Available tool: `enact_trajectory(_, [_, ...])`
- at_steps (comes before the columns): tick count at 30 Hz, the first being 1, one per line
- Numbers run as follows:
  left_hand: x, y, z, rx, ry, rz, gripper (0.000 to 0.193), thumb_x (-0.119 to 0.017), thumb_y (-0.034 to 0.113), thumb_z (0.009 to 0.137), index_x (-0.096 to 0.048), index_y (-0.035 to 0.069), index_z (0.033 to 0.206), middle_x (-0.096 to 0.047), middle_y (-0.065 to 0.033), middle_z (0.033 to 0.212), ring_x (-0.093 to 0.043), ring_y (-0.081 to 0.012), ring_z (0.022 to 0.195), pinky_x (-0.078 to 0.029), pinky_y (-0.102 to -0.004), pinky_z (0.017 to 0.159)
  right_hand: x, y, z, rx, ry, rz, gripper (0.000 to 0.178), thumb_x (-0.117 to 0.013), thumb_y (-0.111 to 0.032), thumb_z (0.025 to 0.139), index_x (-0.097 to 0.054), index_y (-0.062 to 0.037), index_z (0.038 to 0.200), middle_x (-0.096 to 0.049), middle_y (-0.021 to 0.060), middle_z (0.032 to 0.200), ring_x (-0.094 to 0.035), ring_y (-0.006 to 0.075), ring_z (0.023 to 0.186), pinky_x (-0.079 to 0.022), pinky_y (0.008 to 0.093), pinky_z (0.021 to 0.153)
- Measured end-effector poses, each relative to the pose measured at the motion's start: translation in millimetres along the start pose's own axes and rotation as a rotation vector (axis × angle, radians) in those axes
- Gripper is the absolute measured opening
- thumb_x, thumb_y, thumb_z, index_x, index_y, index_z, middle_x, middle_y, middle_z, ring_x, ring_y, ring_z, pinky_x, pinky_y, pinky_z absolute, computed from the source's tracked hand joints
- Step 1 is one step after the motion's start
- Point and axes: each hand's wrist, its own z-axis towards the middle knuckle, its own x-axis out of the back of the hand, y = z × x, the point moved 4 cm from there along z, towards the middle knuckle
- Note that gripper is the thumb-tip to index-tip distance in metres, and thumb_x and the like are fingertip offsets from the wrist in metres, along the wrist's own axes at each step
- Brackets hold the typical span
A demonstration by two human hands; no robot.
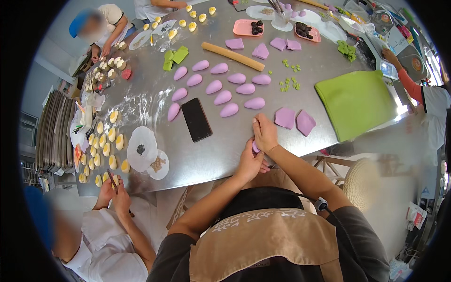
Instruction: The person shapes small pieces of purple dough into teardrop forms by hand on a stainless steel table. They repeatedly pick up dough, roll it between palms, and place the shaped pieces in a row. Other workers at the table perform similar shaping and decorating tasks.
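Observation:
Near the front edge of the steel table, my left hand [250,160] is closed around a piece of purple dough [255,147], of which only a small part shows. My right hand [266,133] presses over the same piece, fingers curled and partly hidden. Ahead lie several smooth purple egg-shaped dough pieces [229,110] in loose rows. Two flat purple dough slabs [284,117] rest just right of my hands, with more purple slabs [260,51] farther back. A black phone [197,120] lies flat to the left of my hands.
A wooden rolling pin [233,56] lies beyond the dough. A folded green cloth [355,104] is at right, near green dough bits [290,84]. Pink trays [248,27] hold dark lumps. At left, a co-worker's hands [115,193] work beside yellow-and-white pieces [106,149]. A woven stool [365,184] stands right.

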Motion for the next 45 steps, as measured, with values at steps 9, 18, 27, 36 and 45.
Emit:
enact_trajectory(9, [7.3,1.5,-7.1,-0.208,-0.061,0.402,0.044,-0.049,0.003,0.098,-0.036,0.003,0.14,-0.062,-0.0126,0.077,-0.066,-0.0207,0.057,-0.056,-0.0318,0.05,4.1,-16.0,-36.8,0.038,-0.029,0.036,0.016,-0.054,-0.022,0.098,-0.055,-0.0057,0.097,-0.063,0.0183,0.08,-0.062,0.0417,0.076,-0.048,0.0473,0.068])
enact_trajectory(18, [11.6,-1.9,-0.7,-0.115,-0.075,0.251,0.046,-0.048,0.003,0.097,-0.034,0.006,0.141,-0.062,-0.0107,0.079,-0.064,-0.0196,0.052,-0.056,-0.0305,0.05,0.6,5.4,-17.3,-0.405,-0.21,0.458,0.024,-0.049,-0.027,0.102,-0.052,-0.0033,0.099,-0.055,0.0148,0.073,-0.056,0.0306,0.066,-0.047,0.0429,0.064])
enact_trajectory(27, [8.6,-3.8,-1.8,0.023,-0.022,-0.039,0.051,-0.05,0.0,0.095,-0.033,0.005,0.143,-0.062,-0.0113,0.077,-0.066,-0.0189,0.056,-0.054,-0.0301,0.048,-13.7,4.8,-4.4,-0.034,-0.041,0.135,0.017,-0.052,-0.021,0.1,-0.053,-0.0044,0.099,-0.06,0.0163,0.079,-0.061,0.0342,0.071,-0.047,0.0432,0.063])
enact_trajectory(36, [10.2,-9.6,2.2,-0.153,-0.039,0.306,0.058,-0.054,0.002,0.092,-0.031,0.004,0.145,-0.065,-0.0162,0.082,-0.067,-0.0234,0.059,-0.056,-0.0341,0.05,-1.5,-9.3,-19.6,0.21,0.022,-0.008,0.015,-0.052,-0.019,0.1,-0.055,-0.0045,0.096,-0.058,0.0146,0.076,-0.057,0.0265,0.067,-0.046,0.0398,0.061])
enact_trajectory(45, [16.1,-25.0,11.6,-0.483,0.001,0.607,0.049,-0.054,0.002,0.093,-0.036,0.004,0.138,-0.065,-0.0131,0.081,-0.065,-0.0201,0.056,-0.055,-0.0324,0.049,2.2,-8.6,-24.8,-0.253,-0.116,0.139,0.017,-0.051,-0.022,0.1,-0.056,-0.0055,0.101,-0.063,0.0194,0.078,-0.063,0.0365,0.075,-0.048,0.0459,0.067])
